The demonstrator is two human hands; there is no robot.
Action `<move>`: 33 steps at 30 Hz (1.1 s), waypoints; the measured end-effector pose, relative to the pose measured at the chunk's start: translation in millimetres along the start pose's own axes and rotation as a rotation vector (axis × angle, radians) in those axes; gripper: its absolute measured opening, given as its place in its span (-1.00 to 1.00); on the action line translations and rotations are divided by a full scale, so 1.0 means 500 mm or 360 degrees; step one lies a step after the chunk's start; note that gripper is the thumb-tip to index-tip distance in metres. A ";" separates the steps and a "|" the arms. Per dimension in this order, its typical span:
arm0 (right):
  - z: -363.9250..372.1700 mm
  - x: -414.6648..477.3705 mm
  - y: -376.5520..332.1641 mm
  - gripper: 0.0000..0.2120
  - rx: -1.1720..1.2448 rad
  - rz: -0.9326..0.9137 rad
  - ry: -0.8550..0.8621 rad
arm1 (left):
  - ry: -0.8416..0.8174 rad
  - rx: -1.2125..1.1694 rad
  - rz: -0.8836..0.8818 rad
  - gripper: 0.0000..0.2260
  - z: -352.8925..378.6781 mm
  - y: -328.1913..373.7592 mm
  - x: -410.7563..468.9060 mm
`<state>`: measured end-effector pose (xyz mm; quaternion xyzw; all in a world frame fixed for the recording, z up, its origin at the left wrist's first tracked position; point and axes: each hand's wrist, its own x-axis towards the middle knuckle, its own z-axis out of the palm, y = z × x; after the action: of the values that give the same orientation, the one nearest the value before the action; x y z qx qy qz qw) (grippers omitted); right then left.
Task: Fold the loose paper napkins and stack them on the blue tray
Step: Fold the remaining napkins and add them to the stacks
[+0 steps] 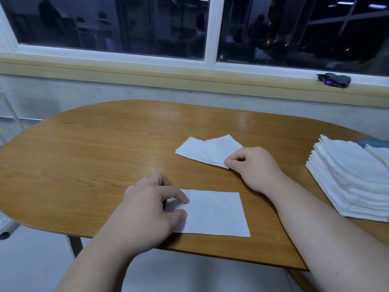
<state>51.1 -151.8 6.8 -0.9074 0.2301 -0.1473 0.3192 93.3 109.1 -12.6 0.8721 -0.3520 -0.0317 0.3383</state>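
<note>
Pinches edge of near napkin (216, 213) w/ left hand (151, 207) & corner of far napkins (202, 151) w/ right hand (254, 167); risks tearing thin paper or skewing fold if tugged.

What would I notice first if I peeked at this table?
Two bare hands are working with white paper. The left hand holds the flat napkin at the front edge of the wooden table, while the right hand pinches a corner of the folded napkins mid-table. A tall stack of napkins sits far right.
</note>
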 end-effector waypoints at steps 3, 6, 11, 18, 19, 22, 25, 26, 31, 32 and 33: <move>0.001 0.002 0.001 -0.86 0.0046 0.0018 0.0012 | 0.0009 -0.0001 0.0022 -0.89 0.000 0.000 0.002; 0.001 0.003 0.002 -0.85 0.0070 0.0026 0.0017 | 0.0011 0.0000 0.0019 -0.88 0.000 -0.001 0.001; 0.001 0.001 0.001 -0.83 0.0043 0.0011 0.0058 | 0.0008 0.0012 -0.0004 -0.88 0.003 -0.006 0.003; -0.029 -0.034 -0.040 -0.86 0.0096 -0.0325 0.0276 | 0.0174 -0.0207 0.0012 -0.67 -0.002 -0.004 0.003; -0.036 -0.045 -0.052 -0.86 0.0145 -0.0391 0.0253 | 0.0225 -0.0245 0.0014 -0.58 -0.006 -0.001 0.003; -0.054 -0.079 -0.083 -0.86 0.0354 -0.0527 0.0123 | 0.0323 -0.0345 0.0002 -0.37 -0.014 0.008 -0.001; -0.071 -0.110 -0.105 -0.89 0.0720 -0.0636 -0.0100 | 0.0357 -0.0589 0.0002 -0.30 -0.023 0.020 -0.006; -0.076 -0.116 -0.108 -0.90 0.0813 -0.0659 -0.0162 | 0.0343 -0.0702 -0.0022 -0.28 -0.026 0.026 -0.009; -0.084 -0.134 -0.100 -0.89 0.1123 -0.0579 -0.0339 | 0.0032 -0.1272 -0.0050 -0.31 -0.024 0.033 -0.012; -0.082 -0.137 -0.096 -0.89 0.1164 -0.0529 -0.0354 | -0.0035 -0.1377 -0.0045 -0.31 -0.024 0.034 -0.014; -0.080 -0.140 -0.092 -0.88 0.1193 -0.0471 -0.0369 | -0.0077 -0.1438 -0.0038 -0.33 -0.025 0.038 -0.016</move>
<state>-10.1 -104.7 57.9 -0.7624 -0.0097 -0.1618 0.6265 79.9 111.5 7.2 0.6400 -0.3007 -0.2062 0.6764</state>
